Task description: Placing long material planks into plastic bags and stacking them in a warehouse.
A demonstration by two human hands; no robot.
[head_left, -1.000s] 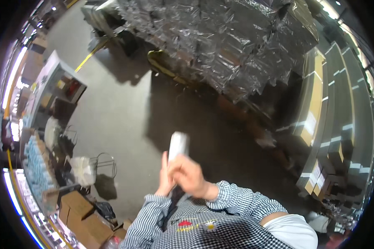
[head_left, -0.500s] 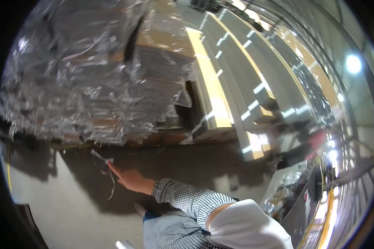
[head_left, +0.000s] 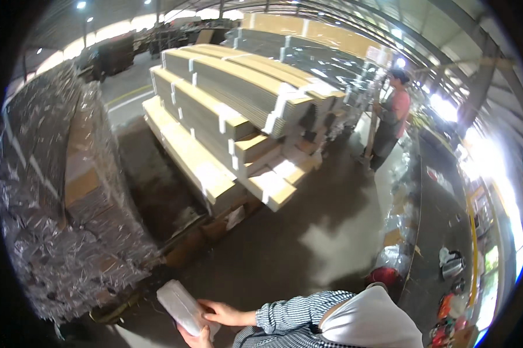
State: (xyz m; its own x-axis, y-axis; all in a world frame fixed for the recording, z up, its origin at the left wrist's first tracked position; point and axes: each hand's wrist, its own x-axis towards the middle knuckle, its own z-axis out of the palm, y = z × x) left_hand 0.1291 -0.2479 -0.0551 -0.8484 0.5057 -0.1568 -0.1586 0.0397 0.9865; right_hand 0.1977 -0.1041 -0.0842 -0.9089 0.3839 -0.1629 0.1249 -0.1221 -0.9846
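At the lower edge, my left hand [head_left: 197, 339] is closed around the near end of a whitish, blocky roll [head_left: 179, 303], apparently of plastic film; its exact kind is hard to make out. My right hand [head_left: 225, 315] reaches across from the right in a checked sleeve, its bent fingers pressed against the same end. The roll slants up and left, away from my body. Just beyond it stands a tall stack wrapped in clear film [head_left: 93, 243]. My left forearm is out of view.
Long strapped bundles of boards [head_left: 215, 87] lie stacked ahead, light on top with grey sides. A person [head_left: 392, 124] in a pink top stands beyond them. To the right runs a low dark surface [head_left: 433, 214]; a metal kettle-like vessel [head_left: 452, 265] and a red object [head_left: 384, 275] are near it.
The view has swung right, showing the boards and the person more fully. My right hand, earlier stretched out with a thin clear strand, is now at the roll; my left hand has come into view.
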